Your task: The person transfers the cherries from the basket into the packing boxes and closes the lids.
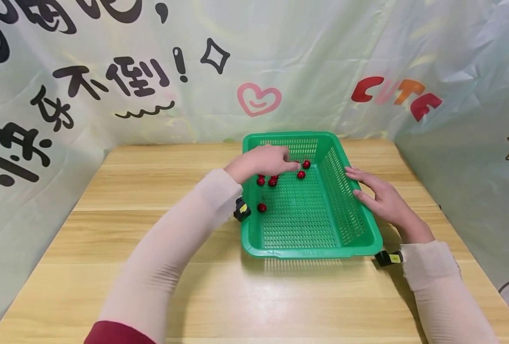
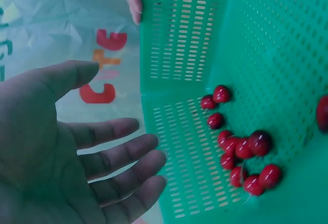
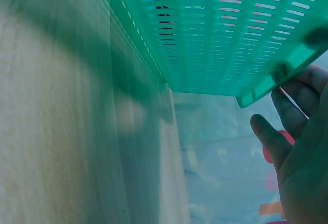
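Observation:
A green plastic basket [image 1: 310,252] with slotted walls holds several red cherries [image 2: 260,142]. Most are gathered toward its far left part, and a single cherry [image 1: 261,208] lies nearer the front left. My left hand [image 1: 268,161] hovers over the far left part of the basket. In the left wrist view its fingers are spread, with a bare palm. On the right side, my right hand [image 1: 381,198] rests its fingertips on the basket's rim. The right wrist view shows that thumb [image 3: 269,137] standing apart from the wall.
The basket sits on a light wooden table [image 1: 143,229], toward its back. Behind and beside it hangs a pale printed curtain [image 1: 314,86] with lettering and a pink heart. Black wrist cameras [image 1: 241,209] are strapped over the pale sleeves.

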### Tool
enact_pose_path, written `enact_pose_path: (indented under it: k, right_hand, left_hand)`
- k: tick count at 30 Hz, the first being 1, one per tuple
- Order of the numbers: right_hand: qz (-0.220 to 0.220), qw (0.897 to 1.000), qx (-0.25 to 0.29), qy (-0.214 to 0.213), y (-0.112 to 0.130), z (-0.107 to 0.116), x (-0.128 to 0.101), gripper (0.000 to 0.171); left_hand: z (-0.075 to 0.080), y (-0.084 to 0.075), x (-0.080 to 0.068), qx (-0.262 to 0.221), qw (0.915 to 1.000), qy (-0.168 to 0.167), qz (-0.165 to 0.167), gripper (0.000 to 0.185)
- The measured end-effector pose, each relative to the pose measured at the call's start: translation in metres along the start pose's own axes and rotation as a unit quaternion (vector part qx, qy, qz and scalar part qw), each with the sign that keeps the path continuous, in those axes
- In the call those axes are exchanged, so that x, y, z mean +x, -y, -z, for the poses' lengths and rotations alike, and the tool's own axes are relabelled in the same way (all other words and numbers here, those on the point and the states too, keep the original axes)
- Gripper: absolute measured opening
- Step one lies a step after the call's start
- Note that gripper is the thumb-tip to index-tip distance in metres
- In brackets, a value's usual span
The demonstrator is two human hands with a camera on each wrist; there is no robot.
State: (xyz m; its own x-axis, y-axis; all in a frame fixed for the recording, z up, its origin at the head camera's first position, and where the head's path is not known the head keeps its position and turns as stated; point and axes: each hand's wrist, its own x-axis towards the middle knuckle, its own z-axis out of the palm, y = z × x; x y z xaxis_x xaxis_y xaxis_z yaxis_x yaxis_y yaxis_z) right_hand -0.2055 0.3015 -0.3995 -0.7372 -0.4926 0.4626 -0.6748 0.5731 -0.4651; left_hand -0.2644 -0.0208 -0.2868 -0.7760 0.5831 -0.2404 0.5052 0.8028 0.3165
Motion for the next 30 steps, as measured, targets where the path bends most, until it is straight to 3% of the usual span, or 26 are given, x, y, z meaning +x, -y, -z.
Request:
enact_pose_path:
  k: [6, 11, 20, 30]
  right_hand:
    - [-0.001, 1.0, 0.0, -0.001, 0.0, 0.0, 0.001, 0.047]
    - [0.001, 1.0, 0.003, -0.001, 0.001, 0.0, 0.001, 0.047]
    - [-0.001, 1.0, 0.002, -0.002, -0.002, 0.0, -0.001, 0.048]
    - [0.001, 1.0, 0.002, -0.001, -0.003, -0.001, -0.001, 0.048]
  left_hand:
    - [-0.011, -0.002, 0.017, -0.02, 0.9993, 0.006, 0.032, 0.04]
    - [-0.023, -0.008, 0.022, 0.015, 0.9981, 0.029, 0.052, 0.041]
    - [-0.046, -0.014, 0.023, 0.062, 0.9936, 0.056, 0.076, 0.025]
    - [-0.063, -0.017, 0.018, 0.132, 0.9801, 0.085, 0.121, 0.011]
